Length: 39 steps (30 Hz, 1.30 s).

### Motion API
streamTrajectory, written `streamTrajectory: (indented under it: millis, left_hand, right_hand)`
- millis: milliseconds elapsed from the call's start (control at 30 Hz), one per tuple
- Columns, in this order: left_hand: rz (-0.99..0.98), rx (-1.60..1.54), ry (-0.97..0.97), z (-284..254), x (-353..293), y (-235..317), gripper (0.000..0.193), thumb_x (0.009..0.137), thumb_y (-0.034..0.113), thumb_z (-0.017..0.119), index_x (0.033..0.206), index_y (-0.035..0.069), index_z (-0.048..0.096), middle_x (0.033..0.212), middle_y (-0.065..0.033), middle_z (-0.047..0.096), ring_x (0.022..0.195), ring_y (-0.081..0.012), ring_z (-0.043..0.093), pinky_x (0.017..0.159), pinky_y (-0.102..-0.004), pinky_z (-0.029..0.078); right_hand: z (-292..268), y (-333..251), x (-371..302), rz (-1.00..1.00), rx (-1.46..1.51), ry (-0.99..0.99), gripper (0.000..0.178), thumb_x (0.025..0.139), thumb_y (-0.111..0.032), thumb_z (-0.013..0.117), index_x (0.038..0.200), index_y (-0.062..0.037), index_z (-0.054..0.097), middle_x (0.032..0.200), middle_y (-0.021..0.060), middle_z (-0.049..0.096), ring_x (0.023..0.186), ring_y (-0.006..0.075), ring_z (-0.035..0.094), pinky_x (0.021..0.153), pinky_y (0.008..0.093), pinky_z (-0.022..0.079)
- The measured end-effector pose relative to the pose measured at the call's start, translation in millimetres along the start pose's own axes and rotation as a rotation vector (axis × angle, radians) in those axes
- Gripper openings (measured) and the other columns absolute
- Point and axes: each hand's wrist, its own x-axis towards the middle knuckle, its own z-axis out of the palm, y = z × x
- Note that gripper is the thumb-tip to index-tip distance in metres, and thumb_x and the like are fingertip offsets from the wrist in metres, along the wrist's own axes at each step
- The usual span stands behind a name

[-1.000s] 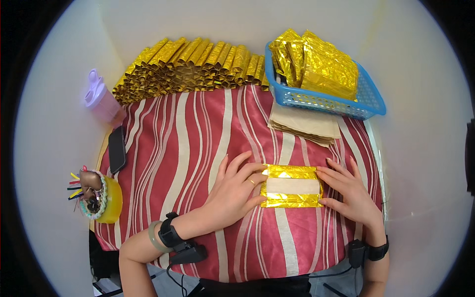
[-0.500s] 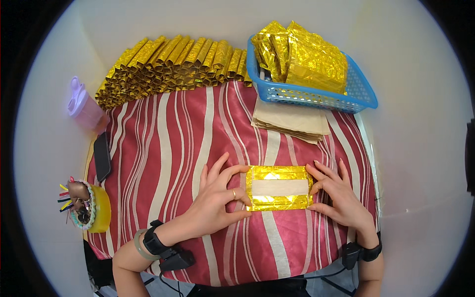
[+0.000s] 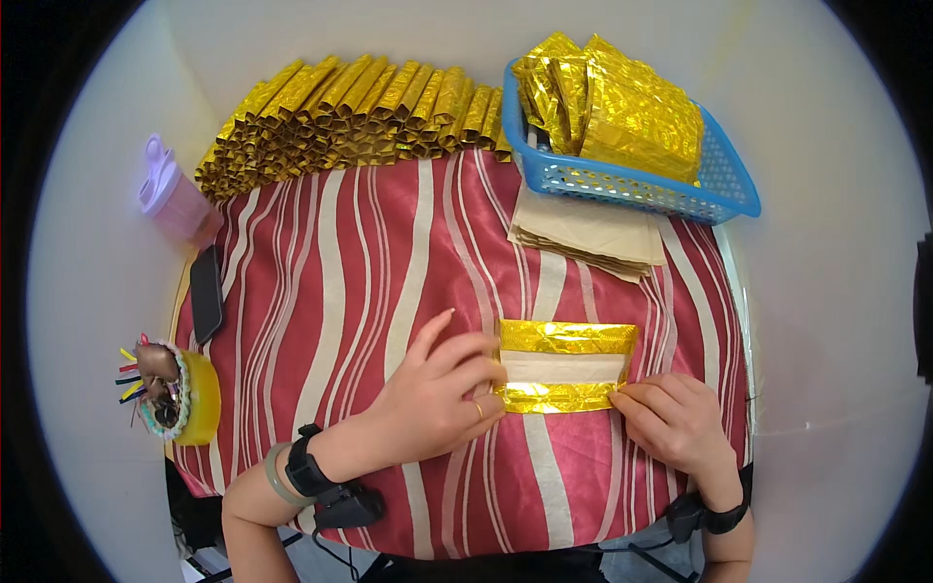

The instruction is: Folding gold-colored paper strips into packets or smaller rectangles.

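A sheet of gold foil paper (image 3: 567, 338) lies before me, its top and bottom edges folded inward and a beige strip showing along the middle. At its left edge my left hand (image 3: 437, 394) grips the paper, with the index finger raised and the thumb low by the near corner. My right hand (image 3: 673, 420) pinches the lower right corner between thumb and fingers. The far fold stands slightly open and flares toward the right, while the near fold lies flatter.
Rolled gold paper tubes (image 3: 374, 102) are piled along the back left. At the back right stands a blue basket (image 3: 622, 185) of gold sheets, with beige papers (image 3: 583, 233) before it. A lilac cup (image 3: 178, 199), a black phone (image 3: 206, 293) and a yellow pen holder (image 3: 201, 398) line the left edge.
My right hand has slid from the right edge down to the near corner, its fingers now drawn together. The far fold has lifted on the right. The whole view has shifted slightly.
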Motion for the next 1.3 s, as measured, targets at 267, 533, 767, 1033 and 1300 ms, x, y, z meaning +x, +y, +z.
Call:
streamTrajectory:
  millis: [267,533,767,1033,1300]
  left_hand:
    - [-0.255,-0.157,0.044,4,-2,13,0.018,0.071,0.013,0.079,0.084,0.015,0.067,0.098,0.0013,0.059,0.114,-0.0259,0.05,0.107,-0.0564,0.027]
    - [-0.308,-0.165,-0.054,-1,-2,12,0.024,0.069,0.03,0.083,0.084,0.018,0.068,0.1,0.0026,0.055,0.117,-0.0246,0.046,0.107,-0.0641,0.02]
    - [-0.344,-0.221,-0.001,3,-2,10,0.02,0.065,0.021,0.085,0.078,0.017,0.071,0.094,0.0043,0.06,0.112,-0.0255,0.049,0.105,-0.0537,0.023]
    - [-0.426,-0.283,-0.013,2,2,12,0.018,0.066,0.014,0.084,0.077,0.015,0.07,0.092,0.0024,0.06,0.108,-0.0264,0.05,0.102,-0.0522,0.026]
    - [-0.426,-0.274,-0.021,-3,6,13,0.018,0.066,0.011,0.083,0.078,0.013,0.069,0.093,-0.0015,0.059,0.107,-0.0297,0.049,0.1,-0.0518,0.029]
  right_hand:
    - [8,-2,-3,0.244,0.242,0.021,0.024,0.066,-0.004,0.075,0.089,-0.007,0.068,0.08,0.0044,0.061,0.073,0.0201,0.061,0.059,0.0318,0.049]
    - [14,4,-6,0.262,0.28,0.032,0.018,0.07,-0.013,0.079,0.08,-0.0103,0.064,0.08,0.001,0.061,0.072,0.0195,0.059,0.058,0.0322,0.045]
    - [13,3,1,0.267,0.27,-0.022,0.021,0.07,-0.021,0.079,0.081,-0.0129,0.063,0.08,-0.0011,0.061,0.073,0.0185,0.058,0.058,0.0313,0.041]
    - [17,4,-5,0.167,0.181,-0.016,0.02,0.071,-0.018,0.076,0.085,-0.0119,0.063,0.086,-0.0011,0.064,0.073,0.0166,0.059,0.057,0.0286,0.042]
    - [18,3,-2,0.261,0.302,-0.104,0.023,0.073,-0.007,0.071,0.093,-0.0088,0.061,0.087,0.0039,0.061,0.077,0.0223,0.058,0.063,0.0331,0.044]
